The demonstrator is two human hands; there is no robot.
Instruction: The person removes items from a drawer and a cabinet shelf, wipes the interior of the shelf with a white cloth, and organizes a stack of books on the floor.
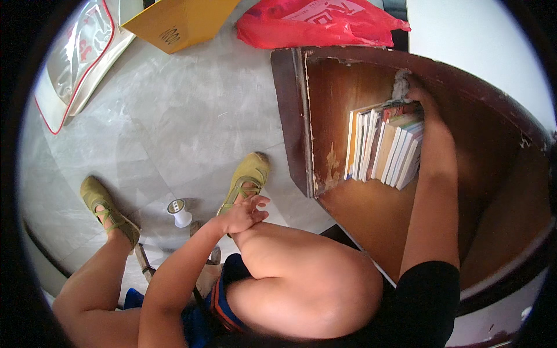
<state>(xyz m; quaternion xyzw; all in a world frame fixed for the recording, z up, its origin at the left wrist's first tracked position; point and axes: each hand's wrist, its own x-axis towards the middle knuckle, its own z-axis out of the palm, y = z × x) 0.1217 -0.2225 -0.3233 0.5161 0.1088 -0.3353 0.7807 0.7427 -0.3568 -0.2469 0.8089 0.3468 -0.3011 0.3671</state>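
Reaching into a brown wooden cabinet (360,214), my right hand (419,95) is closed on a crumpled grey cloth (400,84). The cloth is against the cabinet's inner back wall, just above a row of books (383,142). These books stand side by side with pale page edges showing; my forearm passes along the row's right end and may cover part of it. My left hand (246,216) rests on my lower leg near the shoe, fingers loosely apart, holding nothing.
A red plastic bag (316,23) lies beyond the cabinet. At the far left are a yellow box (180,23) and a clear plastic bag with red trim (81,58). A white spool-shaped object (181,214) stands on the grey tiled floor (174,116) between my feet.
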